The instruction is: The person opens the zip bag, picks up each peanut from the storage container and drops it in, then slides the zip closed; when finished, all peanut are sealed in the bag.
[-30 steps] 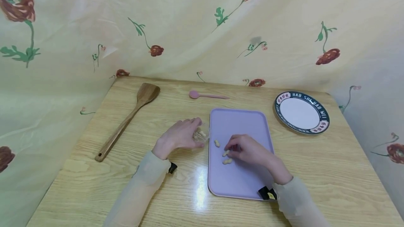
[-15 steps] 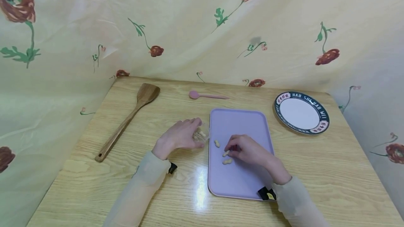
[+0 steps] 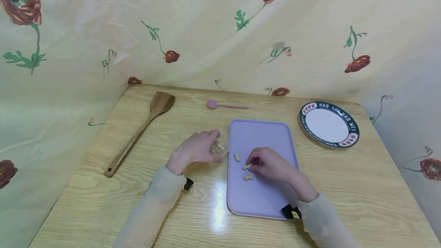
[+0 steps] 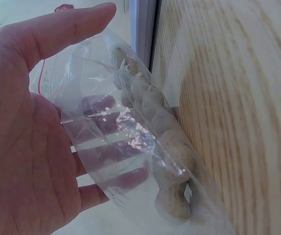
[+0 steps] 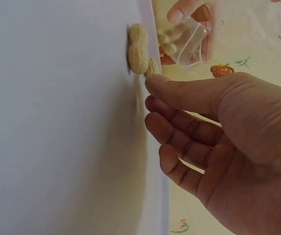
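My left hand (image 3: 197, 147) curves round a clear plastic bag (image 3: 224, 144) at the tray's left edge. Through the film in the left wrist view, several peanuts (image 4: 172, 156) show, with the thumb on one side and the fingers behind. On the lilac tray (image 3: 262, 133), my right hand (image 3: 270, 163) pinches a peanut (image 3: 246, 167) between thumb and fingertips, low over the surface. The thumb partly hides this peanut (image 5: 152, 65) in the right wrist view. Two loose peanuts lie close by: one peanut (image 3: 237, 157) farther back, another peanut (image 3: 248, 177) nearer the front.
Left of the hands lies a wooden spatula (image 3: 141, 129). Behind the tray is a pink spoon (image 3: 227, 105). A white plate with a dark patterned rim (image 3: 354, 125) sits at the back right. Flowered cloth (image 3: 206, 30) hangs behind the wooden table (image 3: 193, 217).
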`<action>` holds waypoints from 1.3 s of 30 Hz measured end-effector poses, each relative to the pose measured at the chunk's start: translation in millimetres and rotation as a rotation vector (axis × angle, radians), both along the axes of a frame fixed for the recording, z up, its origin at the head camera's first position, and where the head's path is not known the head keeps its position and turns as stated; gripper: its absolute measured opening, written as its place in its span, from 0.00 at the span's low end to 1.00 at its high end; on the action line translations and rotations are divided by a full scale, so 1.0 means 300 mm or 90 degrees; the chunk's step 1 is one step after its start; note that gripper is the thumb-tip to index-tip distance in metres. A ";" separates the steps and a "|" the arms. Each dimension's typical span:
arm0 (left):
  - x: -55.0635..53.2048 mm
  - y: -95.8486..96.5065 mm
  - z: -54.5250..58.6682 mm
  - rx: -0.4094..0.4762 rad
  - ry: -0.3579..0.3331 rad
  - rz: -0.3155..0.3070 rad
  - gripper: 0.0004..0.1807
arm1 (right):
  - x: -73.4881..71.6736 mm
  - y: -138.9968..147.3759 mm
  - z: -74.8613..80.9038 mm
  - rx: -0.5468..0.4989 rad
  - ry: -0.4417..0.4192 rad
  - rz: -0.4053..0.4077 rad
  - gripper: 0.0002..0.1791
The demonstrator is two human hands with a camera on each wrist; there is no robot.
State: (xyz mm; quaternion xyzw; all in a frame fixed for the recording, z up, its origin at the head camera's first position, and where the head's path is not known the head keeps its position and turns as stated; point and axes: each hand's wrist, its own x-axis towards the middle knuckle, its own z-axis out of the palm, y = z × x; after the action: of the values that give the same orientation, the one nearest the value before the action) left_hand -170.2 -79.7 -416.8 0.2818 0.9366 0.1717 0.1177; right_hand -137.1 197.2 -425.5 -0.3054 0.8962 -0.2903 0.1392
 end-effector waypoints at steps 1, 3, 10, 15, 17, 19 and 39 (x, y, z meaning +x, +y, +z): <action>0.000 0.000 -0.001 0.001 0.000 0.000 0.39 | -0.001 0.000 0.004 -0.001 0.003 -0.003 0.07; -0.001 0.001 -0.002 0.001 0.001 -0.001 0.39 | -0.006 -0.002 0.014 -0.005 0.010 -0.007 0.07; 0.000 -0.001 -0.001 -0.001 -0.002 -0.001 0.39 | -0.054 -0.012 0.056 -0.027 0.046 -0.009 0.08; -0.004 -0.004 -0.004 -0.001 -0.006 0.000 0.40 | -0.098 -0.037 0.092 -0.038 0.071 -0.016 0.08; -0.004 -0.006 -0.005 0.002 -0.006 0.000 0.40 | -0.114 -0.053 0.106 -0.036 0.078 -0.021 0.07; -0.003 -0.008 -0.004 0.006 -0.007 0.000 0.39 | -0.127 -0.072 0.117 -0.029 0.079 -0.028 0.06; -0.002 -0.010 0.003 0.015 -0.004 -0.008 0.39 | -0.140 -0.215 0.096 -0.016 0.080 -0.045 0.04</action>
State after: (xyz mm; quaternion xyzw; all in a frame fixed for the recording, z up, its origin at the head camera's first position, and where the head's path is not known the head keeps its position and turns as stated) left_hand -170.9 -82.7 -416.0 0.2889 0.9322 0.1831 0.1183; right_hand -179.2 132.7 -396.7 -0.2928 0.9097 -0.2863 0.0687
